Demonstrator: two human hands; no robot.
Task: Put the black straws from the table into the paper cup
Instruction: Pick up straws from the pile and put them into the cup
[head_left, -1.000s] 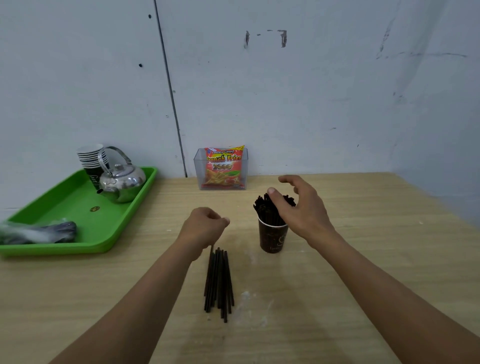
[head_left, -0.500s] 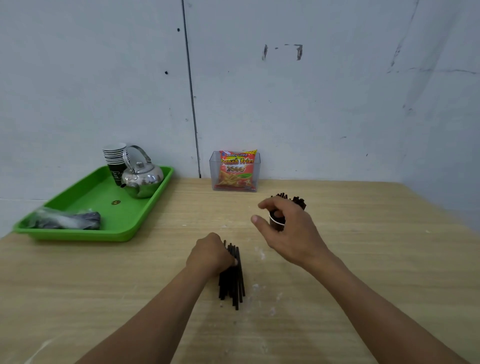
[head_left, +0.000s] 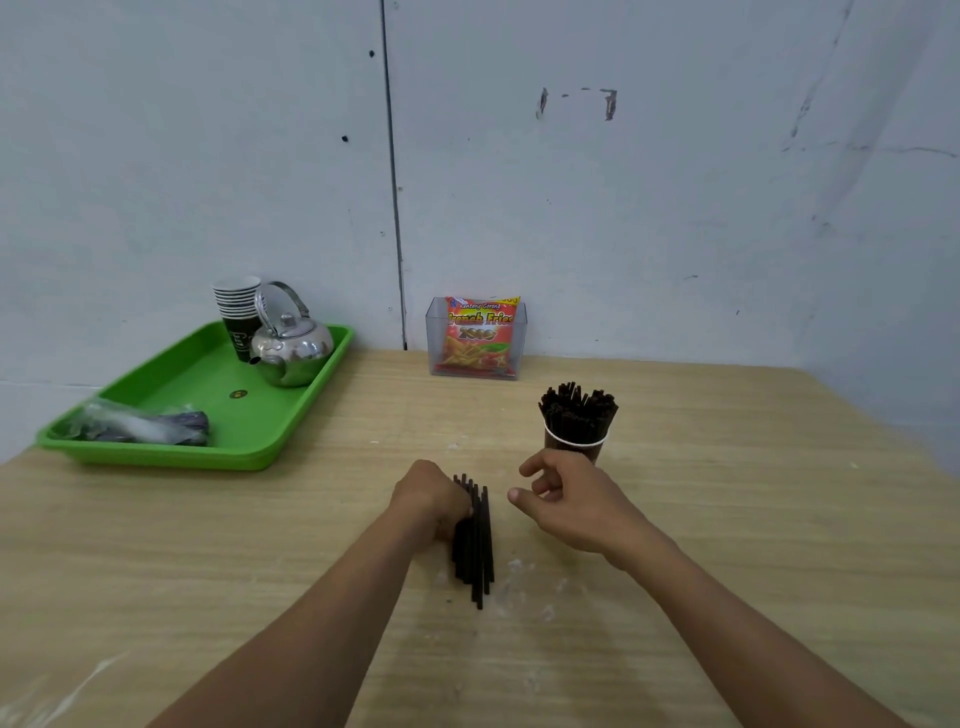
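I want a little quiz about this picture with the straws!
1. True or false: the paper cup already has straws standing in it.
2. Which hand touches the straws on the table: (a) left hand, (b) right hand?
3. Fill in: the kettle stands on the green ____.

Key: 1 true; 2 a; 3 tray.
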